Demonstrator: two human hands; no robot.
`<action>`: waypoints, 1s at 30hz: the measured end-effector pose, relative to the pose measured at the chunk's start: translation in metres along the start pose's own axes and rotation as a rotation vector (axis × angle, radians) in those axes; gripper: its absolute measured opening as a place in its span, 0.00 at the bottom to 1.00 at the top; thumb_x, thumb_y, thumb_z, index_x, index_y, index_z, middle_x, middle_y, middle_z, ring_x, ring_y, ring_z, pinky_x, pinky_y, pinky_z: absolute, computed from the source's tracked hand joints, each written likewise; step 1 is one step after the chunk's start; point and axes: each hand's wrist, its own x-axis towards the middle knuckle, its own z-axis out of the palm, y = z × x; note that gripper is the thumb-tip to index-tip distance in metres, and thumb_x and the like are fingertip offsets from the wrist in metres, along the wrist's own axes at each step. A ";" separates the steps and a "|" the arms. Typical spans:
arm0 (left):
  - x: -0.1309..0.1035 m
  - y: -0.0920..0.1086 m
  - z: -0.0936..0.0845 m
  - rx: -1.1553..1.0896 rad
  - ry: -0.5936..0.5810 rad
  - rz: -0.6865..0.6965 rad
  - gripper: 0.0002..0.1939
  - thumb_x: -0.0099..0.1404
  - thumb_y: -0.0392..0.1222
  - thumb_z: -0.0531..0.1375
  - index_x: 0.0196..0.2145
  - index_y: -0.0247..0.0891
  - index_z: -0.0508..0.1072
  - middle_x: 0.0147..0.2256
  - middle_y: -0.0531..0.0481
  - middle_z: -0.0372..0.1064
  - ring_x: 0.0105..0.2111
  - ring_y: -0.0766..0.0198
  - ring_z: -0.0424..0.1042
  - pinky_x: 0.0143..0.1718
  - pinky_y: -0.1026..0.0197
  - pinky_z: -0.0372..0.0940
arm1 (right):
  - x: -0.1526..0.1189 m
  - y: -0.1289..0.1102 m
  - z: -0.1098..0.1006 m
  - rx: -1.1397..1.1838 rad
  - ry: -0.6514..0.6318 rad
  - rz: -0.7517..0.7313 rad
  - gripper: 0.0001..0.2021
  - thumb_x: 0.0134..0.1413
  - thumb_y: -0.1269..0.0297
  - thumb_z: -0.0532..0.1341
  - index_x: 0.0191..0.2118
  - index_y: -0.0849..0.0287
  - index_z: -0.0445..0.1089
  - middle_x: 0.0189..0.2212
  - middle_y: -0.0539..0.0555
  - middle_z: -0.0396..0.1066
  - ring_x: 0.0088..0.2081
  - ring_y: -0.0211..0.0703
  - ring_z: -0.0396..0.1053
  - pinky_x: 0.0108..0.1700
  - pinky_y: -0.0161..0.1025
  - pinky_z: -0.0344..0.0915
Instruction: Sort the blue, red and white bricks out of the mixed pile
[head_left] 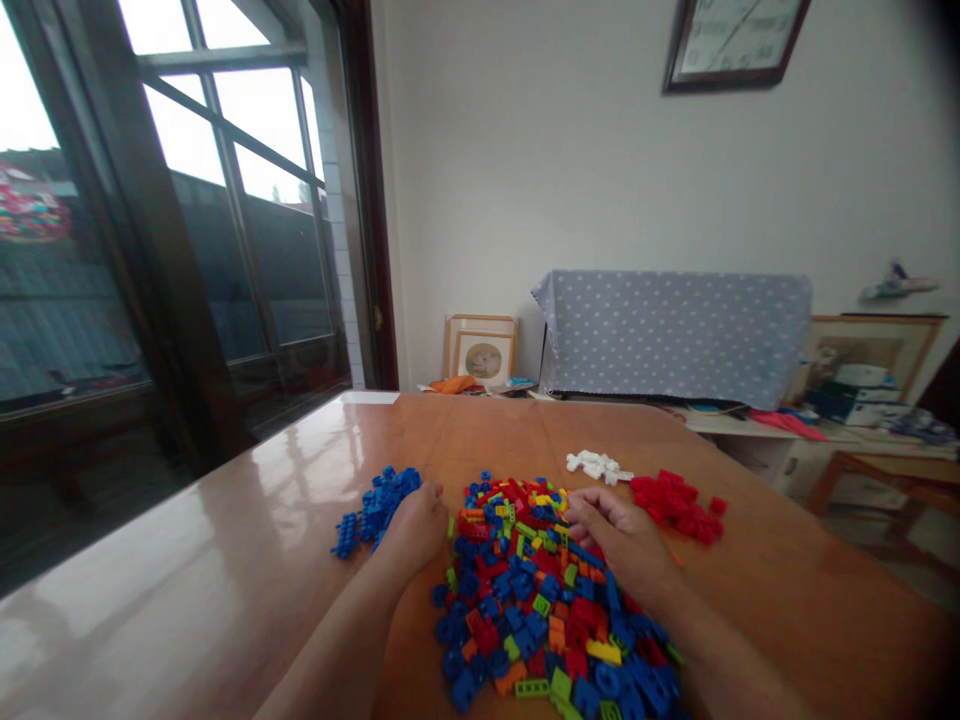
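Note:
A large heap of mixed building bricks point(536, 590) in blue, red, orange, green and yellow lies before me. Beside its left edge is my left hand point(416, 525), closed, next to a pile of blue bricks point(386, 500). The back of that hand hides its fingertips. Over the upper right part of the heap, my right hand point(619, 530) has its thumb and fingers curled together. Whatever either hand might hold cannot be made out. Red bricks point(675, 505) form a separate pile right of my right hand, and a small group of white bricks point(596, 465) lies behind it.
All the bricks rest on a glossy wooden table point(262, 560). Beyond its far edge stand a framed picture point(484, 355) and a bulky object under a dotted grey cloth point(675, 335). A wooden stool point(885, 480) is at the right; glass doors point(247, 220) are at the left.

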 end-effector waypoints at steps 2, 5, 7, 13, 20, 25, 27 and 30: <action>0.000 -0.001 -0.001 0.040 0.017 0.032 0.09 0.64 0.27 0.51 0.32 0.35 0.69 0.28 0.49 0.67 0.31 0.63 0.68 0.33 0.63 0.56 | 0.000 0.001 -0.002 0.008 0.032 -0.018 0.22 0.58 0.42 0.59 0.40 0.58 0.72 0.34 0.54 0.74 0.35 0.44 0.71 0.37 0.39 0.67; -0.002 0.001 -0.003 0.070 0.027 0.067 0.11 0.63 0.26 0.52 0.39 0.34 0.70 0.36 0.44 0.73 0.41 0.59 0.71 0.40 0.63 0.59 | 0.000 0.002 -0.005 0.000 0.066 -0.038 0.22 0.59 0.42 0.58 0.40 0.58 0.71 0.34 0.54 0.74 0.35 0.44 0.70 0.37 0.39 0.67; -0.004 0.005 -0.005 0.099 0.025 0.081 0.12 0.64 0.26 0.52 0.42 0.34 0.71 0.40 0.42 0.74 0.45 0.58 0.71 0.44 0.63 0.59 | 0.000 0.002 -0.007 -0.013 0.082 -0.042 0.21 0.59 0.42 0.58 0.39 0.58 0.71 0.34 0.54 0.74 0.35 0.44 0.70 0.37 0.39 0.67; -0.010 0.010 -0.009 0.141 -0.026 0.044 0.11 0.65 0.29 0.53 0.42 0.36 0.72 0.40 0.43 0.76 0.41 0.59 0.73 0.41 0.64 0.61 | 0.002 0.003 -0.007 -0.015 0.094 -0.056 0.22 0.58 0.41 0.58 0.38 0.59 0.71 0.34 0.55 0.74 0.35 0.44 0.70 0.36 0.39 0.66; -0.014 0.014 -0.004 0.034 -0.098 0.057 0.14 0.67 0.31 0.49 0.45 0.32 0.73 0.34 0.44 0.76 0.34 0.61 0.73 0.34 0.64 0.61 | 0.001 0.002 -0.006 -0.021 0.086 -0.045 0.22 0.59 0.42 0.58 0.39 0.58 0.71 0.34 0.55 0.74 0.35 0.45 0.70 0.37 0.40 0.66; -0.016 0.021 -0.008 0.033 -0.078 0.108 0.14 0.69 0.33 0.50 0.44 0.34 0.74 0.38 0.43 0.76 0.40 0.60 0.74 0.39 0.64 0.62 | 0.003 0.003 -0.011 -0.040 0.119 -0.038 0.21 0.59 0.42 0.58 0.39 0.58 0.72 0.33 0.55 0.75 0.34 0.44 0.69 0.36 0.40 0.66; -0.017 0.023 -0.012 0.092 -0.081 0.108 0.14 0.67 0.31 0.51 0.43 0.34 0.74 0.39 0.43 0.76 0.40 0.60 0.74 0.39 0.64 0.61 | 0.004 0.003 -0.013 -0.051 0.137 -0.024 0.20 0.59 0.43 0.58 0.39 0.57 0.72 0.33 0.54 0.75 0.33 0.43 0.69 0.35 0.39 0.65; -0.019 0.028 -0.017 0.196 -0.127 0.086 0.13 0.63 0.28 0.52 0.38 0.35 0.75 0.34 0.46 0.76 0.36 0.61 0.73 0.35 0.65 0.58 | 0.006 0.002 -0.017 -0.066 0.151 0.004 0.19 0.57 0.45 0.59 0.39 0.57 0.72 0.32 0.52 0.74 0.31 0.42 0.68 0.33 0.38 0.63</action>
